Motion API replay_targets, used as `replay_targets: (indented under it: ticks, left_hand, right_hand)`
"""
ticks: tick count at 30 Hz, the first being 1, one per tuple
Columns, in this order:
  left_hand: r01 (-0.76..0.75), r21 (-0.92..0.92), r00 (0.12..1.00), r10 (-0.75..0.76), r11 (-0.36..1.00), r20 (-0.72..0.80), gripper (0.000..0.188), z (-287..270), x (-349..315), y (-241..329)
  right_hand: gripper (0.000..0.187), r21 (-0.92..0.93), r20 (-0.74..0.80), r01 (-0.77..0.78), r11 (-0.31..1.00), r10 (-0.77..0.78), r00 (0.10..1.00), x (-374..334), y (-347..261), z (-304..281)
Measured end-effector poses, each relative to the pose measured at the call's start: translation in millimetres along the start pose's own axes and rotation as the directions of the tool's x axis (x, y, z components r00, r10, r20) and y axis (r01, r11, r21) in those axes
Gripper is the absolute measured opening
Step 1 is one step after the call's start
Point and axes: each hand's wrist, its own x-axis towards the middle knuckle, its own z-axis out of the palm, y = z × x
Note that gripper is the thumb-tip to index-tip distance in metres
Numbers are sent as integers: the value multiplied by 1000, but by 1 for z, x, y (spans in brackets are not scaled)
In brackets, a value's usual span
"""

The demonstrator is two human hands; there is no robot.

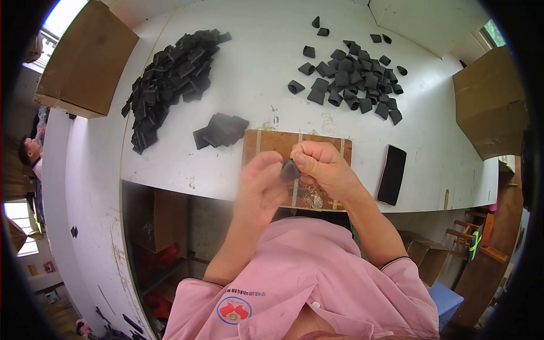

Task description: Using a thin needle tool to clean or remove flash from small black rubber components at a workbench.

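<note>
My right hand (pixel 324 165) pinches a small dark grey, sleeve-like piece (pixel 290 170) between thumb and fingers. Right beside the piece is my left hand (pixel 262 184), its fingers bent and blurred by motion, so whether they grip it cannot be made out. Both hands are above a brown board (pixel 258 148) with pale strips across it, at the table's near edge. A small stack of flat dark pieces (pixel 220 131) lies just left of the board. Beyond it, a long heap of similar flat pieces (pixel 175 71) spreads over the table's left side.
Several opened, tube-shaped dark pieces (pixel 354 76) are scattered at the far right of the white table (pixel 258 68). A black phone (pixel 392 174) lies right of the board. Cardboard boxes stand at the left (pixel 90 56) and right (pixel 492 102). Another person (pixel 31 152) is at the far left.
</note>
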Motion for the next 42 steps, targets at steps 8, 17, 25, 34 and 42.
replay_targets:
  ticks: [8, 17, 25, 34, 42]
  left_hand:
    - [-581, 792, 650, 478, -188, 590, 32, 23, 14, 13]
    - [-573, 418, 783, 621, 705, 26, 9, 28, 3, -1]
    - [-563, 609, 769, 624, 558, 139, 9, 17, -2, -3]
    - [-566, 825, 706, 508, -14, 493, 14, 22, 7, 17]
    - [-523, 852, 664, 619, -18, 420, 7, 19, 7, 4]
  right_hand:
    - [35, -854, -75, 336, 397, -733, 676, -16, -5, 24]
    - [22, -945, 191, 327, -19, -842, 504, -3, -13, 34]
    - [19, -923, 306, 379, -69, -728, 613, -4, -10, 20]
    - [22, -938, 102, 325, 123, -797, 596, -4, -12, 29]
    - [27, -879, 254, 464, 110, -715, 651, 4, -15, 17]
